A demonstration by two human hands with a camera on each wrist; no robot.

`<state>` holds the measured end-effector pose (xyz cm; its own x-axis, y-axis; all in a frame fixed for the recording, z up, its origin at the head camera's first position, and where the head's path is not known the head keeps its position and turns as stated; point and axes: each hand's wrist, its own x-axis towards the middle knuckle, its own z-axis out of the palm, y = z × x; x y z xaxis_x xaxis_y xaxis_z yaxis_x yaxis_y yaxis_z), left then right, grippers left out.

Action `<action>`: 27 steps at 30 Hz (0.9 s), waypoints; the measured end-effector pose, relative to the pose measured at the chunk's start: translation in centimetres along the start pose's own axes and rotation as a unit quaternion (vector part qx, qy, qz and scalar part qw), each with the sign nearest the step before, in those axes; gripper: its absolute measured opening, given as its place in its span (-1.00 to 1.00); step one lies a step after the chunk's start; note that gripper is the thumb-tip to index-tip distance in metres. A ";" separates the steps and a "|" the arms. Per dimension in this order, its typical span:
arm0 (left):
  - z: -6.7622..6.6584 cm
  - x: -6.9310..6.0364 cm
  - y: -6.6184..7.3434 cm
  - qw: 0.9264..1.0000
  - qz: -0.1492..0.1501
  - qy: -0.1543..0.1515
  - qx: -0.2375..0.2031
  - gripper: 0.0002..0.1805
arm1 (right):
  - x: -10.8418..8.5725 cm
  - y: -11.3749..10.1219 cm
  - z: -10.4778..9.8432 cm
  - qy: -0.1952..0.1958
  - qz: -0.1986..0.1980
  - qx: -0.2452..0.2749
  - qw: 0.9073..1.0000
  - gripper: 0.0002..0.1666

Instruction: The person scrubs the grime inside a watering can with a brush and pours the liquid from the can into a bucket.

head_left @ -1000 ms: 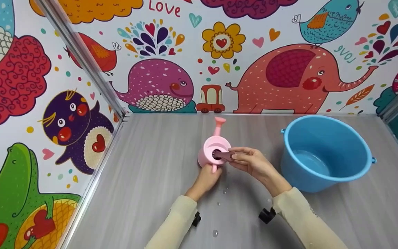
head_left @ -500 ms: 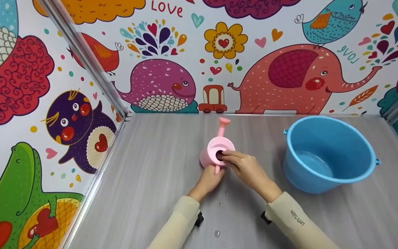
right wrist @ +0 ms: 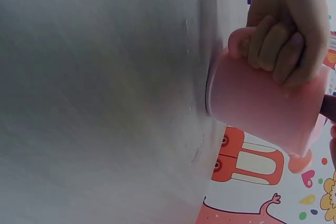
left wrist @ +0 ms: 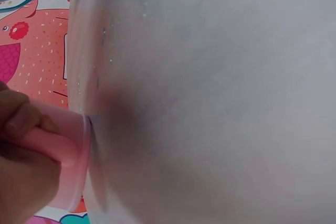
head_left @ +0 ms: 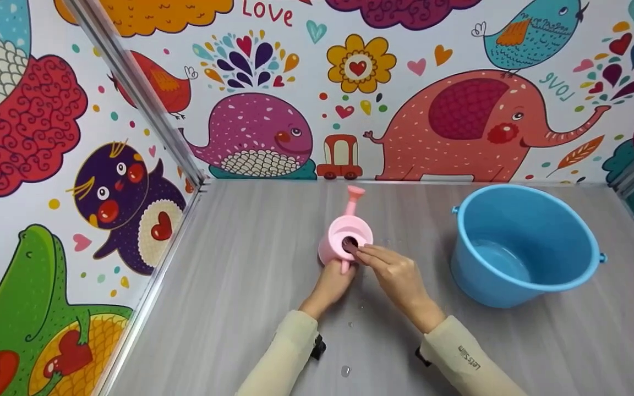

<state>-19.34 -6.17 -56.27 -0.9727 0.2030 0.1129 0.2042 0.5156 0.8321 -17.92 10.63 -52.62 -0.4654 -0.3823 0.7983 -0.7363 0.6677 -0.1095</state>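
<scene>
A pink watering can [head_left: 330, 251] stands on the grey table, its spout and coral-coloured rose pointing away toward the back wall. My left hand [head_left: 333, 285] grips its handle; in the right wrist view the curled fingers of the left hand [right wrist: 278, 48] go through the handle and lie against the can's side. My right hand [head_left: 397, 275] pinches a brownish-purple tool [head_left: 350, 247] that reaches into the can's round top opening. The tool's far end is hidden inside the can, so its kind is unclear. A bit of the tool [right wrist: 329, 107] also shows in the right wrist view.
A large blue bucket [head_left: 515, 291] stands to the right of my right hand, with no contents showing. Water drops [head_left: 345, 371] lie on the table [head_left: 240, 275] near my forearms. Printed cartoon walls [head_left: 344, 16] in metal frames border the table at the back and sides.
My right hand has moved left and closer over the can's opening, pushing the tool deeper in, then drawn back slightly so more of it shows. My left hand stays on the handle.
</scene>
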 end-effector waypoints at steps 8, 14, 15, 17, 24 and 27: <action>-0.2 0.4 -0.4 0.995 -0.052 0.018 -0.077 -0.77 | -0.3 -1.4 -0.5 0.038 0.013 -0.012 0.999 -0.60; -0.2 0.3 -0.1 0.995 -0.047 0.018 -0.081 -0.88 | -0.3 -1.7 -0.6 0.037 0.030 -0.014 0.999 -0.66; -0.1 0.2 -0.1 0.996 -0.047 0.018 -0.080 -0.89 | -0.3 -1.6 -0.5 0.038 0.029 -0.015 0.999 -0.66; -0.1 0.1 0.0 0.996 -0.044 0.019 -0.080 -0.92 | -0.3 -1.6 -0.5 0.040 0.023 -0.022 0.999 -0.65; 0.4 -0.3 0.4 1.000 -0.010 0.010 -0.023 -0.87 | -0.2 -0.9 0.4 0.043 0.017 -0.033 0.998 -0.66; 0.9 -0.5 0.5 0.999 0.019 0.012 0.033 -0.85 | -0.4 -0.6 1.1 0.043 0.023 -0.029 0.998 -0.67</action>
<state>-18.64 -5.26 -56.39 -0.9662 0.2040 0.1578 0.2475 0.5616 0.7895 -17.85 9.66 -53.48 -0.4527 -0.2952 0.8414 -0.6841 0.7202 -0.1154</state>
